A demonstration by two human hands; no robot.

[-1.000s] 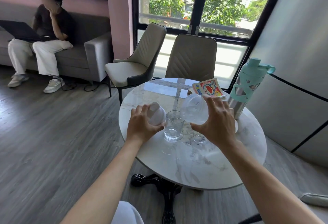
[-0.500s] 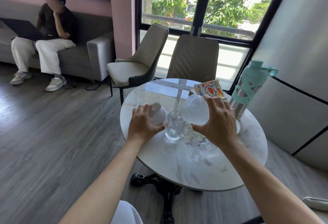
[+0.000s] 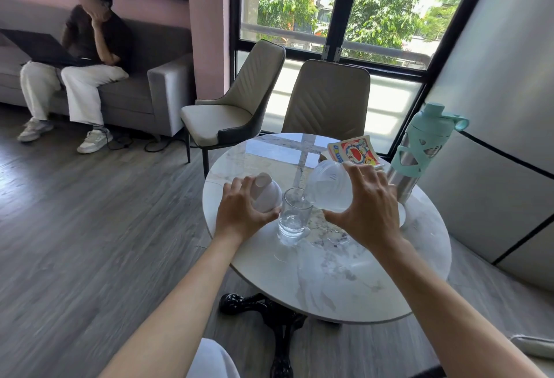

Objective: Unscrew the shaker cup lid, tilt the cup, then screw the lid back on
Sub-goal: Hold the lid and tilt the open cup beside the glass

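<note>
My right hand (image 3: 367,208) grips the translucent shaker cup (image 3: 328,187), which is tilted on its side with its open mouth over a clear drinking glass (image 3: 293,216). The glass stands upright on the round marble table (image 3: 344,272) and holds a little water. My left hand (image 3: 239,213) holds the white domed shaker lid (image 3: 265,196) just left of the glass, close above the table. Lid and cup are apart.
A steel bottle with a teal sleeve and cap (image 3: 419,150) stands at the table's right edge. A colourful comic book (image 3: 353,151) lies at the back. Two beige chairs (image 3: 326,99) stand behind the table. A person with a laptop (image 3: 84,57) sits on a grey sofa, far left.
Both hands keep their grips and poses; the cup stays tilted over the glass. The view has shifted slightly.
</note>
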